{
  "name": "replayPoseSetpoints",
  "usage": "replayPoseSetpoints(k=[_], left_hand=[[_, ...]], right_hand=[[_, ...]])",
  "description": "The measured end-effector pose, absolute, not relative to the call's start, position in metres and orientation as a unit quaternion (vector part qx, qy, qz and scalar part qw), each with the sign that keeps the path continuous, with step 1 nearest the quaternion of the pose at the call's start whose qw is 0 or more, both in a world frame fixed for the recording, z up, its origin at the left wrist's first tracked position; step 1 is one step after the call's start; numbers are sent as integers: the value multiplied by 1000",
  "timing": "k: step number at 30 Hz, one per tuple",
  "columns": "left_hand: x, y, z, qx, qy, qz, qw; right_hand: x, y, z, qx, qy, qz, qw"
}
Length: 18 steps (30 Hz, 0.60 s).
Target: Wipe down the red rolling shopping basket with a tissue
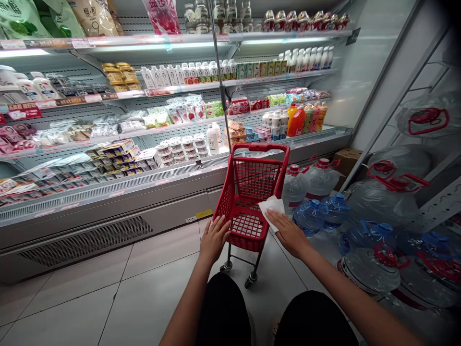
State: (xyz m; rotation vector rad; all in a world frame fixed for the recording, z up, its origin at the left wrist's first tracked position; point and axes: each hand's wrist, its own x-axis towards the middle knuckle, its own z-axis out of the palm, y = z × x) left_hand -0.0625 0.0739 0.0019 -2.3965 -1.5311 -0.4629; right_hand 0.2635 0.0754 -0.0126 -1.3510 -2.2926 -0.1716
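Cart (248, 198) beside chiller (165, 207) of bottles (213, 139)

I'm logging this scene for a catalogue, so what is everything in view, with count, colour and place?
Shopping cart: one, red, on the floor ahead
Cloth or wipe: one, white, between right hand and cart
Display fridge: one, grey and white, behind the cart
Packaged goods: too many to count, mixed colours, on the fridge shelves
Label: one, yellow, low on the fridge front
Water jugs: more than eight, clear or bluish, at right
Cardboard box: one, brown, behind jugs
Floor tiles: several, pale grey, underfoot
Legs: two, black-clad, bottom centre
Left hand: one, bare, at cart's near left edge
Right hand: one, bare, on the cloth
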Motion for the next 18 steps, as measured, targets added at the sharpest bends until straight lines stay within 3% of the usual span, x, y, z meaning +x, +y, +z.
replayPoseSetpoints(k=[9,18], left_hand=[[-22,70,-15,-791,-564,-197,133],[2,56,-21,-822,-516,-209,124]], right_hand=[[217,4,-37,-537,-795,-67,275],[150,35,-37,-478,-832,-74,270]])
